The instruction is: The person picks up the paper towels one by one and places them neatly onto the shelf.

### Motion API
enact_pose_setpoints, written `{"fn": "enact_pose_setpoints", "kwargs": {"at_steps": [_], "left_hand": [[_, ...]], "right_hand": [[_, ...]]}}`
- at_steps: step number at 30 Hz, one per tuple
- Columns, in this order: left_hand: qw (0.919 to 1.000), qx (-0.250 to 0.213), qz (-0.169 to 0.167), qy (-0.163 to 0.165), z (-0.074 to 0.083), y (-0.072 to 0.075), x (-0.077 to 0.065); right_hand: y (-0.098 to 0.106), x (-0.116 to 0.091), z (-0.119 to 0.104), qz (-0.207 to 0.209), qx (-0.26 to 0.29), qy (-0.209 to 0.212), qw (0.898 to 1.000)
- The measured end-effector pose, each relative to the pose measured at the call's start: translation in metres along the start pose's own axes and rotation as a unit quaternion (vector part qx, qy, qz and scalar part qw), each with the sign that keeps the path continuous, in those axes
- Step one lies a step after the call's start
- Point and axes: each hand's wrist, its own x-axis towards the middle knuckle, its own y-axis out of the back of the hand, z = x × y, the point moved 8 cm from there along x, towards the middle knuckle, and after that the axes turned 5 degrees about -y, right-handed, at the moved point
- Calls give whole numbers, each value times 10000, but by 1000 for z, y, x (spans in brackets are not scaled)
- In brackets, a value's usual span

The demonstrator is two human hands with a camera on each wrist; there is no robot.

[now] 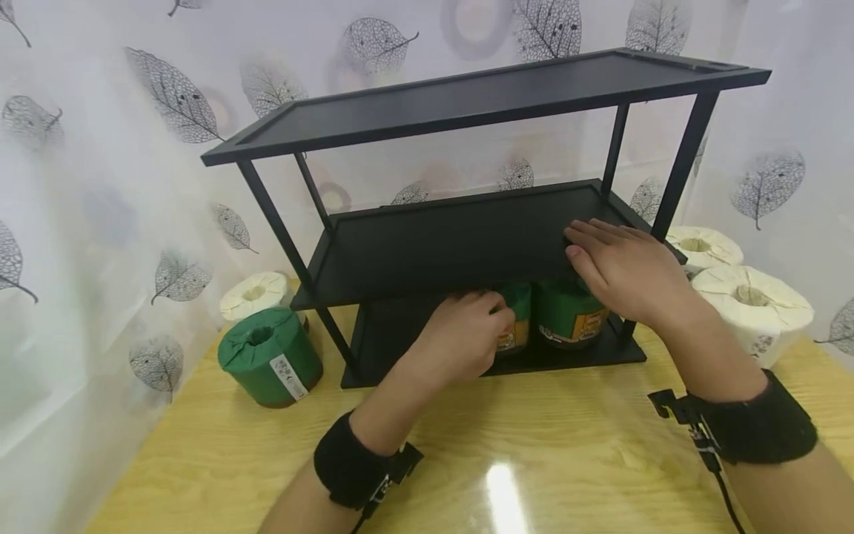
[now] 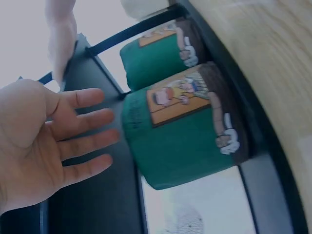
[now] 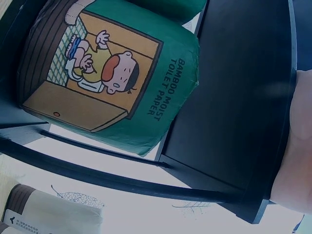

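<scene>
Two green-wrapped toilet paper rolls stand on the bottom tier of a black rack (image 1: 467,233): the right one (image 1: 563,319) near the right post, the other roll (image 1: 512,308) just left of it. My left hand (image 1: 463,334) reaches in at the left roll; in the left wrist view its fingers (image 2: 90,141) are spread and straight, tips close to the wrapper, gripping nothing. My right hand (image 1: 617,267) rests on the right front edge of the middle shelf, fingers extended. A printed cartoon and "Bamboo moist toilet paper" show on a roll (image 3: 112,73) in the right wrist view.
Left of the rack stands another green roll (image 1: 267,363), with a white-wrapped roll (image 1: 253,295) behind it. Two white rolls, a nearer one (image 1: 754,308) and a farther one (image 1: 703,248), stand to the right. A leaf-patterned curtain (image 1: 167,222) hangs behind the wooden table (image 1: 534,445).
</scene>
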Motion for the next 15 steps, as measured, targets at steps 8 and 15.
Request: {"fn": "enact_pose_setpoints", "kwargs": {"at_steps": [8, 15], "left_hand": [[9982, -359, 471, -119, 4, 27, -9], [9897, -908, 1105, -48, -4, 54, -22]], "right_hand": [[0, -1, 0, -11, -7, 15, 10000], [-1, -1, 0, -59, 23, 18, 10000]]}}
